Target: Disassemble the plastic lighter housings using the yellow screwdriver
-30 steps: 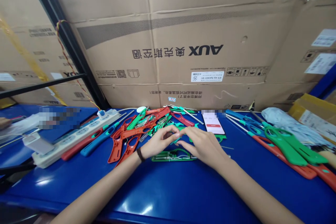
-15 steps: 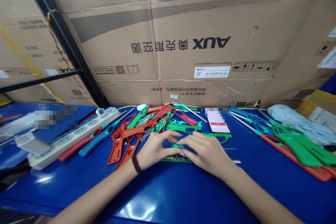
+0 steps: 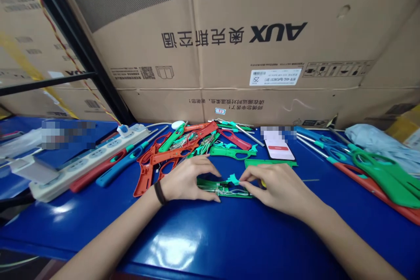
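Observation:
On the blue table, a green lighter casing half [image 3: 210, 187] lies with its hollow side up, wires and small parts inside it. My left hand [image 3: 188, 179] grips its left end between thumb and fingers. A small teal trigger [image 3: 233, 179] is pinched between the thumb and forefinger of my right hand [image 3: 275, 186], just above the casing. Part of the casing's right end is hidden behind my right fingers. Just beyond my right hand lies another green casing half [image 3: 271, 163].
Behind my hands is a pile of orange casing halves [image 3: 175, 153], green ones [image 3: 231, 152] and loose parts. A phone [image 3: 280, 149] lies to its right. Long lighters [image 3: 383, 177] lie at right; red [image 3: 98, 168] and blue [image 3: 120, 168] ones lie beside a power strip [image 3: 83, 164] at left.
My hands have moved apart, the right one shifting right with the teal trigger, so the casing and its inner parts now show between them. The view has tilted slightly downward.

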`<action>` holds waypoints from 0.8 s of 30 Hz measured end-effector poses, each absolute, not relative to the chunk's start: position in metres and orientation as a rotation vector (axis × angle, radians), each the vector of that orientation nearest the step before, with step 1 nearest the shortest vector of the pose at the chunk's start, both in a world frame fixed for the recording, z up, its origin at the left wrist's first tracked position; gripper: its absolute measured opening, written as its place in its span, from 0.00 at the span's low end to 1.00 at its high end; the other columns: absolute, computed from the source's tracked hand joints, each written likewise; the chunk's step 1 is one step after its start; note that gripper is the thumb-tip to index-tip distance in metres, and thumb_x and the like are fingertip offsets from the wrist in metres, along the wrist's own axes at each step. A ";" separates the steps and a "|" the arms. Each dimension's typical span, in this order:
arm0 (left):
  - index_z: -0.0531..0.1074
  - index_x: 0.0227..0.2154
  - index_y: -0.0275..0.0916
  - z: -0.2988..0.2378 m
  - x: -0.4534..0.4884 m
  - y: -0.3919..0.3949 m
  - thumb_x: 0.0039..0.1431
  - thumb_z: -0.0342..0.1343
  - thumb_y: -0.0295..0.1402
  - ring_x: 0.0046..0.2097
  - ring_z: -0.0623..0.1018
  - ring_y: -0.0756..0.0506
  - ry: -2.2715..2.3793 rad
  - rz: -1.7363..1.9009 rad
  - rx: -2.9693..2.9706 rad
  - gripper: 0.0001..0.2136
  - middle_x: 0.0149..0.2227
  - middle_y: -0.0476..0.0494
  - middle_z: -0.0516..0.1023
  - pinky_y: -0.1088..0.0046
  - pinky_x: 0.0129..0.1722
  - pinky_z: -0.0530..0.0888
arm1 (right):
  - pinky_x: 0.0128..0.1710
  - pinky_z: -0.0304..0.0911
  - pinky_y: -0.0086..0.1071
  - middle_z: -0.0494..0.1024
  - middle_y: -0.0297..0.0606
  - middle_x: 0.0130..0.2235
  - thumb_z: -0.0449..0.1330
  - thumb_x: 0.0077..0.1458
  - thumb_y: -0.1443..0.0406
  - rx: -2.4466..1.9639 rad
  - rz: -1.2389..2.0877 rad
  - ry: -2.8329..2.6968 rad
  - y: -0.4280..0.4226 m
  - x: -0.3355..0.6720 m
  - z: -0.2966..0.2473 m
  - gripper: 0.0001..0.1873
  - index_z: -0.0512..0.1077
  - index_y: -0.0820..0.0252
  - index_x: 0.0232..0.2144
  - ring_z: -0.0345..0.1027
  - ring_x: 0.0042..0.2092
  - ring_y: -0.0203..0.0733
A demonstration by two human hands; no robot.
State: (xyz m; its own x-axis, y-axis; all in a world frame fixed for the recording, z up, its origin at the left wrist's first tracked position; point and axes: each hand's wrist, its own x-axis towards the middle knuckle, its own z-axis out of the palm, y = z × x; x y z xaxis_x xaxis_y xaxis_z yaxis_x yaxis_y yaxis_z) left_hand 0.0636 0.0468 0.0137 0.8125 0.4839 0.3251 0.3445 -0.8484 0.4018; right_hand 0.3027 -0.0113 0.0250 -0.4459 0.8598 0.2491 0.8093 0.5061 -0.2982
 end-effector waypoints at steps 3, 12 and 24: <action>0.75 0.34 0.38 0.016 0.062 0.046 0.47 0.65 0.40 0.36 0.77 0.46 0.636 0.548 2.722 0.14 0.33 0.46 0.78 0.60 0.50 0.69 | 0.28 0.58 0.27 0.80 0.26 0.30 0.58 0.53 0.67 -1.401 0.253 -2.396 -0.011 0.302 0.025 0.04 0.73 0.53 0.30 0.74 0.31 0.37; 0.75 0.35 0.39 0.010 0.065 0.041 0.54 0.60 0.37 0.40 0.76 0.46 0.567 0.517 2.687 0.09 0.39 0.45 0.77 0.69 0.42 0.72 | 0.29 0.60 0.27 0.81 0.26 0.30 0.58 0.54 0.68 -1.413 0.351 -2.414 -0.007 0.298 0.018 0.05 0.73 0.53 0.31 0.74 0.33 0.36; 0.76 0.35 0.42 -0.001 0.076 0.033 0.56 0.58 0.39 0.42 0.71 0.46 0.670 0.599 2.742 0.08 0.41 0.45 0.72 0.69 0.41 0.72 | 0.30 0.58 0.28 0.79 0.29 0.31 0.59 0.54 0.66 -1.393 0.207 -2.426 -0.006 0.301 0.016 0.04 0.74 0.53 0.32 0.71 0.31 0.37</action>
State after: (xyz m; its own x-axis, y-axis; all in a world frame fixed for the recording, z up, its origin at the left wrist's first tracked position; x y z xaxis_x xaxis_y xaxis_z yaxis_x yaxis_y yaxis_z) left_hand 0.0763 0.0330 -0.0014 0.8093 0.4863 0.3296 0.3812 -0.8616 0.3351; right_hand 0.3008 -0.0062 0.0165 -0.4647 0.8592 0.2139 0.8105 0.5101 -0.2881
